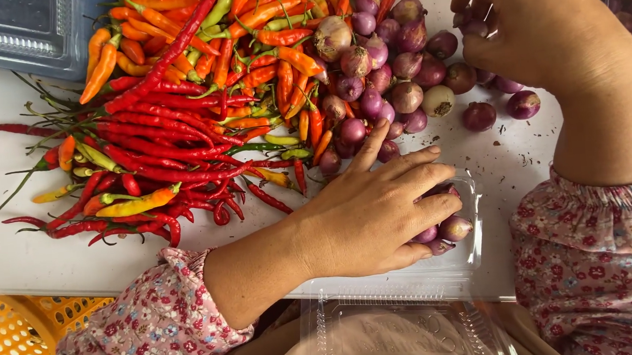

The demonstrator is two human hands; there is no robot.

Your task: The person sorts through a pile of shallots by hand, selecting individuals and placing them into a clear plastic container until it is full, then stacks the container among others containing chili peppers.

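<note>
1. Left hand (377, 214) lies palm-down, fingers spread flat over the clear plastic clamshell tray (460, 268), covering a few small purple shallots in the tray (452, 228); nothing clearly gripped.
2. Right hand (536, 21) is curled narrow at the upper right, fingertips pinched on one small purple shallot (474, 28) at the edge of the pile.
3. Heap of loose purple-red shallots (391, 77) sits on the white tabletop (53, 257), between the two hands, just above the left hand's fingertips.
4. Stray shallots (478, 115) lie just below the right hand, apart from the heap.
5. Big pile of long red, orange and green chili peppers (171, 114) spreads left of the shallots, touching them.
6. Second clear plastic lid (401, 339) lies below the tray, near the lap.
7. Yellow plastic basket (0, 347) is at the lower left.
8. Both sleeves are pink floral fabric (609, 257).
</note>
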